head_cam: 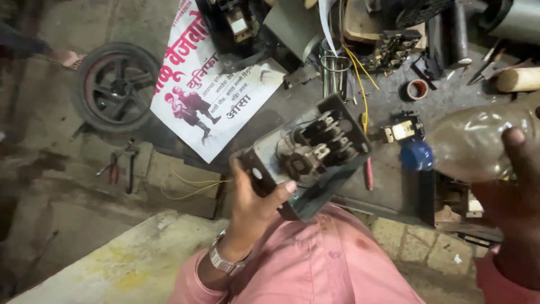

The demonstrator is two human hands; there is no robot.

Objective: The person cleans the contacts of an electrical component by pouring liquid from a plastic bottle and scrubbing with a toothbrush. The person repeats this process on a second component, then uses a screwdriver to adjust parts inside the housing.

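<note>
Left hand: I see it closed around the lower edge of the switch box, thumb across the open front; a metal wristwatch sits on the wrist.
Switch box: grey, lid off, tilted, held above my pink-shirted lap; contacts and wiring are exposed inside.
Right hand: I see it gripping a clear plastic bottle, lying sideways just right of the switch box.
Bottle cap: blue, pointing toward the switch box, close but apart.
Desk: dark, cluttered, behind the switch box; a tape roll lies on it.
Printed poster: left of the switch box.
Wheel: on the floor, far left of the switch box.
Pliers: on the floor below the wheel.
</note>
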